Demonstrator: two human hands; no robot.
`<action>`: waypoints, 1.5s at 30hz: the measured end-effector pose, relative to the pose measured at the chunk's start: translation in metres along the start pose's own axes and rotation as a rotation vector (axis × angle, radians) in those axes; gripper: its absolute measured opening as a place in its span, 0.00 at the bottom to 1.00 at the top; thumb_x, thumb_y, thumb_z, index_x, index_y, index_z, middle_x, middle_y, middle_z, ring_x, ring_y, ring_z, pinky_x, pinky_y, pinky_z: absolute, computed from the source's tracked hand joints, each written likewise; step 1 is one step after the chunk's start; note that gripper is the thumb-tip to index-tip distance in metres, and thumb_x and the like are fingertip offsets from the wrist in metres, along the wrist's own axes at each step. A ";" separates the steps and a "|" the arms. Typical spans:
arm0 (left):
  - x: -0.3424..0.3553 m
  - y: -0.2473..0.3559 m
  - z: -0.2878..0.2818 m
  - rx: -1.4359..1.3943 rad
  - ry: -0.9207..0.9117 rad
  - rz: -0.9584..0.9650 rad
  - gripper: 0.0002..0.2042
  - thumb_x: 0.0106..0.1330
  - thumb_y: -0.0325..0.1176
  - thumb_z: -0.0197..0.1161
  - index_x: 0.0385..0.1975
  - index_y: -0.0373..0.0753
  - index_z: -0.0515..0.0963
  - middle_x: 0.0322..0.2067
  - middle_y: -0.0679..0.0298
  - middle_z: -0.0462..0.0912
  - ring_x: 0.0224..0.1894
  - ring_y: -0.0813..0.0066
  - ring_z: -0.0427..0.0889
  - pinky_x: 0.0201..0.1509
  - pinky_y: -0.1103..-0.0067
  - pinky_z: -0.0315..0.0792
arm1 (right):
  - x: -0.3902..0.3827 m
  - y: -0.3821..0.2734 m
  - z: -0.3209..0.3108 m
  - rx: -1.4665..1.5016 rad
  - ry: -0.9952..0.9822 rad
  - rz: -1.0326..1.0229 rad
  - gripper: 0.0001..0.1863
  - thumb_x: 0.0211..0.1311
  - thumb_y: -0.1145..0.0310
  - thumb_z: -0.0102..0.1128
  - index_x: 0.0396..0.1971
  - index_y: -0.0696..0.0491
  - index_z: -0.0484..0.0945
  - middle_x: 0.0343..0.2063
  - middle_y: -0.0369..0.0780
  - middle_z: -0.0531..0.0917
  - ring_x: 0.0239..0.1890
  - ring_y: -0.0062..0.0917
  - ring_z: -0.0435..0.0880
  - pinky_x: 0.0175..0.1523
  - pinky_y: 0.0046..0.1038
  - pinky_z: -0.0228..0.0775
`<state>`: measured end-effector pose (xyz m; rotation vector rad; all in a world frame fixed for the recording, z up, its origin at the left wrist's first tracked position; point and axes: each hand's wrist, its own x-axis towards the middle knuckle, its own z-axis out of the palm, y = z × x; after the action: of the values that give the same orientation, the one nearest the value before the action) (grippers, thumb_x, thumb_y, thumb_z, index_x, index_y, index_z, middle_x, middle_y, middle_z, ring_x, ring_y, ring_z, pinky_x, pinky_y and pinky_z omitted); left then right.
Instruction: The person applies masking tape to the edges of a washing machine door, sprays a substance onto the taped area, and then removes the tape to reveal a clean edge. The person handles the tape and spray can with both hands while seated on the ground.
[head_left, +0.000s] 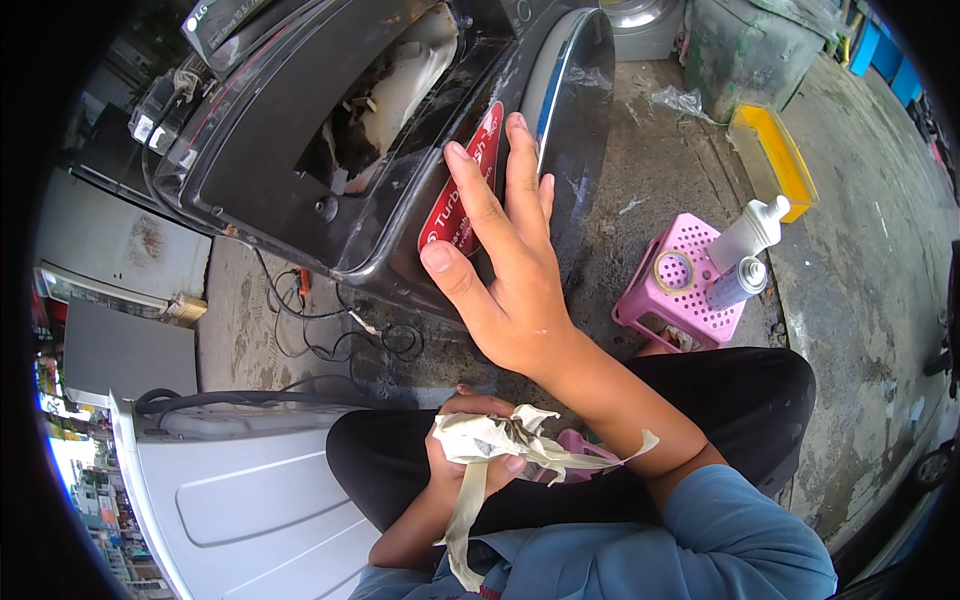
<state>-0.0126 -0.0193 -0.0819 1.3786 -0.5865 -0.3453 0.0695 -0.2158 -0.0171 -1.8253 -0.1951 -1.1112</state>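
My right hand (pixel 510 270) reaches forward with its fingers spread, lying against the front edge of a dark grey washing machine (pixel 250 190). Its fingertips are at a red printed label (pixel 487 150), part of which the hand covers. The machine's top is partly cut open, with torn whitish material (pixel 415 80) showing in the gap. Close to my lap, my left hand (pixel 440 468) is closed around a crumpled wad of cream masking tape (pixel 475 437). Loose strips hang down and stick out to the right from the wad.
To the right, a pink stool (pixel 650 295) carries a tape roll (pixel 673 268), a white bottle (pixel 742 240) and a spray can (pixel 738 284). Beyond stand a yellow tub (pixel 740 150) and a grey bin (pixel 745 60). Black cables (pixel 400 342) lie below the machine; a white appliance (pixel 250 500) stands left.
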 end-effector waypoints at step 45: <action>-0.003 0.002 -0.002 0.056 0.000 -0.036 0.28 0.53 0.34 0.82 0.52 0.35 0.76 0.46 0.60 0.85 0.46 0.75 0.82 0.77 0.68 0.51 | -0.005 -0.005 -0.004 0.037 -0.020 -0.013 0.35 0.73 0.50 0.61 0.74 0.50 0.69 0.78 0.63 0.47 0.81 0.59 0.45 0.76 0.67 0.29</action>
<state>-0.0140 -0.0160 -0.0810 1.4440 -0.5756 -0.3600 0.0615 -0.2149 -0.0169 -1.8058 -0.2379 -1.0915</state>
